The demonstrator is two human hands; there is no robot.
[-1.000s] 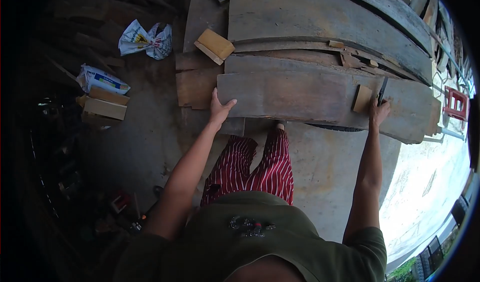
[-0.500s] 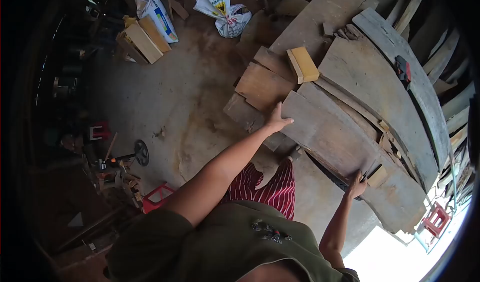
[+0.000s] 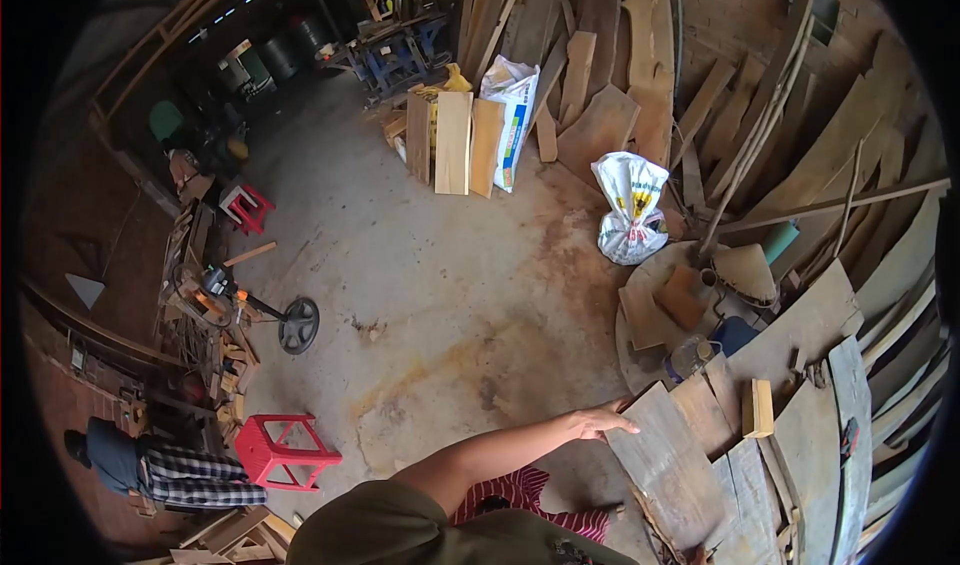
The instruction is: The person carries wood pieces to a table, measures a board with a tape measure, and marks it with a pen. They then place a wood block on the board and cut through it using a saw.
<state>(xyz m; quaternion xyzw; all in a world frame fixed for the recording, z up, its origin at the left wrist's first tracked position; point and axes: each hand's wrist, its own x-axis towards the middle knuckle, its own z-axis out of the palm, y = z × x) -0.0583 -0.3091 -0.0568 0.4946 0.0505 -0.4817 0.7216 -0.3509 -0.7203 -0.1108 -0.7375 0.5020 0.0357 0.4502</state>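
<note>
My left hand [image 3: 600, 422] is at the near corner of a grey-brown wooden board [image 3: 672, 465], thumb over the edge and fingers partly hidden behind it. My right hand [image 3: 697, 555] shows only as a sliver at the bottom of the view, by the same board's lower end; its fingers are hidden. Beside the board lie another weathered plank [image 3: 752, 495] and some brown wood pieces [image 3: 705, 393]. A yellowish wood block [image 3: 758, 409] stands on the pile past them.
A red and black tool [image 3: 849, 439] lies on a curved plank [image 3: 852, 395]. Ahead are a white sack [image 3: 632, 210] and leaning boards [image 3: 600, 55]. On the left are a red stool [image 3: 285, 452], a black wheel-like disc [image 3: 299, 325] and a person in checked trousers [image 3: 200, 475].
The view has swung up and left, showing more of the workshop. The board has moved away from the yellowish block, with my left hand still at its end. My right hand has mostly left the view.
</note>
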